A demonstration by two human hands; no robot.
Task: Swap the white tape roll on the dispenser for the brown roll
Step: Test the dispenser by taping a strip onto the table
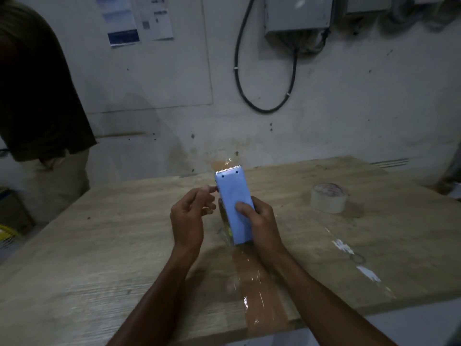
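- Two bare hands meet over a pale wooden table (104, 245) with a rough, streaked grain; you work in dim light against a scuffed, stained white wall (349, 101).
- On that wall hang a grey metal box (296, 16), a looping black cable (239, 71) and some printed sheets (134, 18) at far left.
- Another person (37, 96) in a dark shirt and light trousers stands at far left, beside the table.
- Your right hand (259, 221) is closed around the blue dispenser (233, 206), thumb pressed on its smooth, flat back; a toothed metal blade (228, 169) glints at its far end.
- Your left hand (190, 216) is curled, thumb and forefinger pinched at the dispenser's left edge; what they pinch is too small to tell.
- Glossy brown tape (259, 303) lies as a wrinkled strip on the table, from under the dispenser to the near edge.
- Whichever roll sits in the dispenser is mostly hidden.
- Well apart to the right, the white tape roll (328, 198) lies flat on the table, round and matte.
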